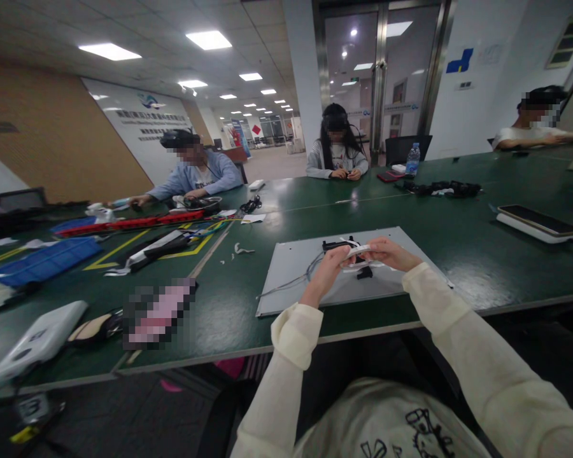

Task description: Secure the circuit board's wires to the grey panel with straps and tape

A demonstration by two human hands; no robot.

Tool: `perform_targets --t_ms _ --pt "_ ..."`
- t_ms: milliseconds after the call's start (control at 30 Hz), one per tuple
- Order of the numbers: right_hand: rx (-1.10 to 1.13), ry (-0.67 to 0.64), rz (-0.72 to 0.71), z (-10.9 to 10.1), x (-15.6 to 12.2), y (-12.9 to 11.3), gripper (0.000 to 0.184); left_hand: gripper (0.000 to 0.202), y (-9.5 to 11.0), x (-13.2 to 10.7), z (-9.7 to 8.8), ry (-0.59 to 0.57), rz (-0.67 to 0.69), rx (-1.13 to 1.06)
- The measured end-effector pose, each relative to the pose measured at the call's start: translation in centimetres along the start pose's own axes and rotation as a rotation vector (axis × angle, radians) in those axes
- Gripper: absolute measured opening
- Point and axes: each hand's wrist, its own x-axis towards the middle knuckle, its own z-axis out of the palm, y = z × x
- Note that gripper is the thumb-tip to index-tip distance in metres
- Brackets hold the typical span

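Observation:
Between my two hands a thin white strip (358,250) is held up, with a loop of it hanging below. My left hand (335,259) pinches its left part; my right hand (390,251) grips its right part. Whether it is tape or a flat cable I cannot make out. Beneath the hands lies a pale grey panel (286,270) on the green table. Resting on the panel are a black part (364,273) and thin grey wires (310,272), partly hidden behind my left hand.
The green table (229,292) holds white scraps (243,249), a blue tray (48,259), a white device (41,337), a pink item (165,312) and, to the right, a phone on a white block (539,226). A bottle (412,160) stands further back. Several people sit around the table.

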Motion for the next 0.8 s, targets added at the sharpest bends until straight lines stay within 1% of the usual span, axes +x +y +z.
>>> perform_targets --t_ms 100,167,233,333,433,667,733,800 --pt "-0.037 0.034 -0.010 0.06 0.01 -0.13 0.037 0.048 -0.14 0.26 0.01 0.013 -0.036 -0.020" --pt "-0.040 0.052 -0.026 0.05 0.01 -0.09 0.038 0.049 -0.30 0.42 -0.07 -0.006 -0.058 -0.064" --pt "-0.031 0.074 -0.039 -0.01 0.03 0.04 0.037 0.043 -0.39 0.46 -0.18 -0.035 -0.055 -0.103" --pt "-0.014 0.095 -0.041 -0.17 0.08 0.28 0.035 0.029 -0.31 0.30 -0.24 -0.067 -0.021 -0.107" --pt "-0.022 0.078 -0.035 -0.29 0.14 0.46 0.034 0.025 -0.22 0.13 -0.20 -0.063 -0.020 -0.077" --pt "-0.065 0.079 -0.078 -0.19 0.22 0.64 0.038 0.031 -0.52 0.29 -0.06 -0.008 -0.031 -0.005" --pt "-0.099 0.086 -0.090 -0.11 0.18 0.51 0.037 0.029 -0.41 0.30 0.08 0.049 -0.019 0.045" --pt "-0.142 0.110 -0.104 0.08 0.13 0.26 0.037 0.029 -0.29 0.33 0.20 0.137 0.009 0.099"
